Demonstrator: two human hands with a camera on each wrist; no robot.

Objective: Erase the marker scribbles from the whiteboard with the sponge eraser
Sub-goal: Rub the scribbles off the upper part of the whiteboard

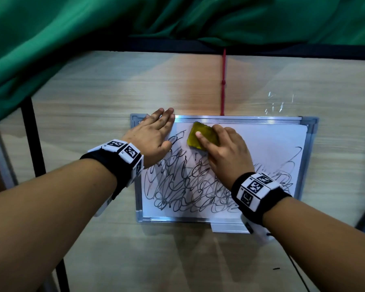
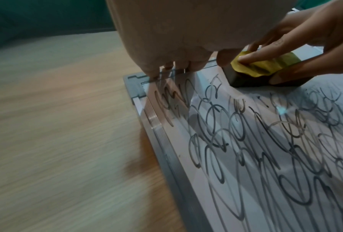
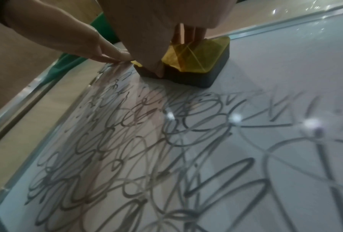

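A whiteboard with a grey metal frame lies flat on a wooden table, its long sides running left to right. Black marker scribbles cover most of the near and middle part of the board, thickest at the near left, while the far strip to the right shows mostly bare white. The sponge eraser, yellow on top with a dark underside, sits on the board surface near the far edge, left of the middle and just beyond the scribbles. The right hand grips it: the fingers curl over the yellow top and the thumb presses against its near side, as the left wrist view shows. The left hand lies flat on the far left corner of the board, palm down, its straight fingers close together and reaching over the frame toward the table, holding nothing. Both wrists carry black bands with white marker blocks. A red cord runs from the board's far edge toward the back of the table, where a green cloth hangs over a dark rail
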